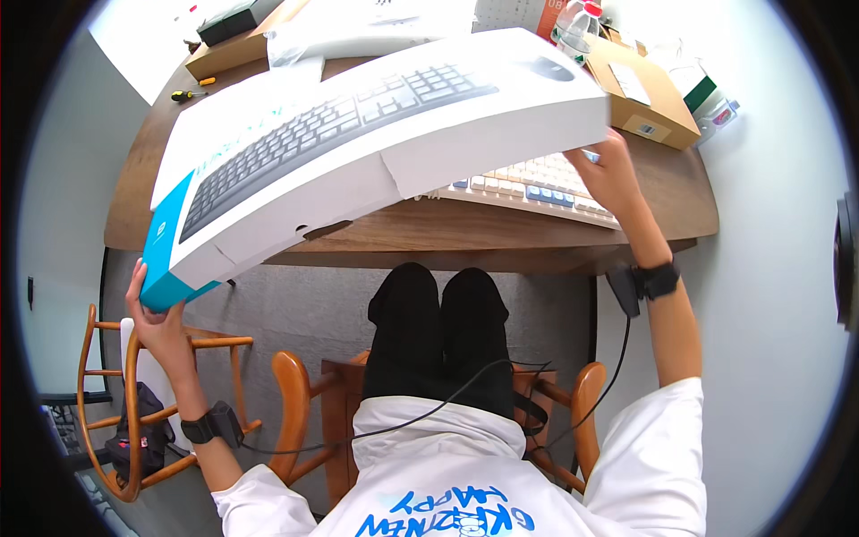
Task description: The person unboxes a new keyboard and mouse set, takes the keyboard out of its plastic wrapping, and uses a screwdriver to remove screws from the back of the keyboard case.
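Observation:
A long white keyboard box [501, 139] is held up in front of me, tilted so its right end is higher. A dark keyboard and a mouse are pictured on its top, and its left end is turquoise. My left hand [161, 327] grips the turquoise end from below, fingers and thumb around the corner. My right hand [610, 170] holds the lower right corner, its fingers partly hidden by the box. Behind and below the box, a real keyboard [559, 190] with cream and blue keys lies on the wooden desk [420, 225], partly covered from sight.
A brown carton [649, 94] and a red-capped plastic bottle [582, 25] stand at the back right. At the far left lies a yellow-black screwdriver [188, 95]. A wooden chair [134, 403] is at my lower left. Cables run from both wristbands across my lap.

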`<state>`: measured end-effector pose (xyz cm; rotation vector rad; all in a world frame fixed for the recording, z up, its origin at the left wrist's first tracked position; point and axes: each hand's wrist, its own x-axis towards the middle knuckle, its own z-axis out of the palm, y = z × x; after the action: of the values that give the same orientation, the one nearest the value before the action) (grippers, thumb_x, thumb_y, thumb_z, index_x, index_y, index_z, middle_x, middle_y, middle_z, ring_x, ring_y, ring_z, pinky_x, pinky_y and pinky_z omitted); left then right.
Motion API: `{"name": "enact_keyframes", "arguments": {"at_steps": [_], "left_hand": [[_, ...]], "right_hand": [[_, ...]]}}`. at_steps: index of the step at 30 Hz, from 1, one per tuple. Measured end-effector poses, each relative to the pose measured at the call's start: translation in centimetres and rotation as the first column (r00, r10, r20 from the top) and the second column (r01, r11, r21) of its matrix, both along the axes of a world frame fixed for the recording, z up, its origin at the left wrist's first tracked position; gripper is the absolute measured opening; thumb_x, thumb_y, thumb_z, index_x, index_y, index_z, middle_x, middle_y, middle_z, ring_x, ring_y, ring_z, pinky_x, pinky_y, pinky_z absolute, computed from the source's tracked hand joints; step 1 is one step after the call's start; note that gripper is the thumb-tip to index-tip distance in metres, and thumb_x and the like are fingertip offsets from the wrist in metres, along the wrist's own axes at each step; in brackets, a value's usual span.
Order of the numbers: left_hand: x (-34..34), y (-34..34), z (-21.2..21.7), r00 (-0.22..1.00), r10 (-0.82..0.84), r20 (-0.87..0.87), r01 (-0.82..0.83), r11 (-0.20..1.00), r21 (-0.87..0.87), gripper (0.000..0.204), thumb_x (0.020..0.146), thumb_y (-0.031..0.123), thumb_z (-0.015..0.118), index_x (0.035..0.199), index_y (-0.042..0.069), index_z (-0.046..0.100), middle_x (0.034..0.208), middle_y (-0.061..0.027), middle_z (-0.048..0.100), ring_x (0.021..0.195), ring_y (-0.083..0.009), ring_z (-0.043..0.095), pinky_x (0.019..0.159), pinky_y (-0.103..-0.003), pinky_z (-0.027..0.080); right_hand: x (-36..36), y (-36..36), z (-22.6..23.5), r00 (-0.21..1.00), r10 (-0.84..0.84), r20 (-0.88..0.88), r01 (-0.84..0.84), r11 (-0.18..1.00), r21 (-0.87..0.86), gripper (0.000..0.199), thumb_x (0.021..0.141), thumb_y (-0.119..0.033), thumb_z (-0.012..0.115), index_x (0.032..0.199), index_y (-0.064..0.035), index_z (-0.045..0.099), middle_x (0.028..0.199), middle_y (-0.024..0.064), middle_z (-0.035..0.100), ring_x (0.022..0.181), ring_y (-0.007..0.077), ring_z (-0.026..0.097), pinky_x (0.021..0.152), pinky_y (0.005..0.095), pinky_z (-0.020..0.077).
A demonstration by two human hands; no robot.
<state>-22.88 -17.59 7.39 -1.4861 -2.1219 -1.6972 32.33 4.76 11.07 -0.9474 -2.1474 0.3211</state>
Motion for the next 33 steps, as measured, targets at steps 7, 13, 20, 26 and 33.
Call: {"name": "enact_keyframes", "arguments": {"at_steps": [7, 13, 20, 26, 33], "left_hand": [[2.6, 1.7, -0.6, 0.975, -0.224, 0.003, 0.223, 0.971, -0.088, 0.060, 0.077, -0.008, 0.075, 0.131, 0.011, 0.057, 0.141, -0.0084, 0.054, 0.129, -0.0236, 0.053, 0.106, -0.038, 0.050], [5.3, 2.9, -0.6, 0.961, -0.262, 0.084, 0.274, 0.941, -0.198, 0.062, 0.075, -0.004, 0.079, 0.131, 0.011, 0.057, 0.137, -0.0091, 0.056, 0.120, -0.0209, 0.057, 0.099, -0.033, 0.052], [7.2, 3.2, 0.0, 0.936, -0.345, 0.074, 0.353, 0.906, -0.233, 0.054, 0.084, 0.026, 0.077, 0.132, 0.013, 0.056, 0.127, -0.0084, 0.057, 0.117, -0.0217, 0.054, 0.100, -0.035, 0.045], [6.5, 4.1, 1.0, 0.945, -0.327, 0.016, 0.318, 0.908, -0.274, 0.062, 0.084, 0.048, 0.076, 0.131, 0.012, 0.057, 0.120, -0.0079, 0.058, 0.110, -0.0186, 0.056, 0.091, -0.033, 0.049], [6.0, 4.6, 2.1, 0.951, -0.309, 0.013, 0.301, 0.916, -0.267, 0.065, 0.086, 0.060, 0.070, 0.134, 0.018, 0.056, 0.114, -0.0057, 0.058, 0.094, -0.0137, 0.060, 0.074, -0.025, 0.055]], "right_hand": [[4.7, -5.2, -1.3, 0.916, -0.321, -0.241, 0.349, 0.934, 0.081, 0.014, 0.087, 0.004, 0.058, 0.099, 0.0063, 0.063, 0.097, 0.0118, 0.060, 0.090, 0.0202, 0.059, 0.083, 0.0304, 0.0469], [7.2, -7.0, -0.6, 0.856, -0.231, -0.462, 0.262, 0.965, 0.002, 0.026, 0.090, 0.011, 0.048, 0.112, 0.0040, 0.061, 0.110, 0.0086, 0.062, 0.098, 0.0168, 0.060, 0.089, 0.0271, 0.0470], [7.7, -7.1, -1.4, 0.872, -0.186, -0.454, 0.124, 0.979, -0.163, 0.027, 0.098, 0.004, 0.048, 0.122, 0.0040, 0.061, 0.112, 0.0094, 0.065, 0.105, 0.0147, 0.063, 0.093, 0.0274, 0.0487], [8.0, -6.0, -2.0, 0.861, -0.368, -0.351, 0.288, 0.922, -0.260, 0.024, 0.099, -0.014, 0.059, 0.117, 0.0016, 0.065, 0.097, 0.0088, 0.070, 0.081, 0.0135, 0.066, 0.075, 0.0269, 0.0516], [4.8, -7.2, -1.5, 0.839, -0.523, 0.154, 0.387, 0.770, 0.507, 0.021, 0.088, -0.024, 0.072, 0.081, -0.0046, 0.076, 0.093, 0.0084, 0.070, 0.091, 0.0258, 0.063, 0.081, 0.0357, 0.0494]]}}
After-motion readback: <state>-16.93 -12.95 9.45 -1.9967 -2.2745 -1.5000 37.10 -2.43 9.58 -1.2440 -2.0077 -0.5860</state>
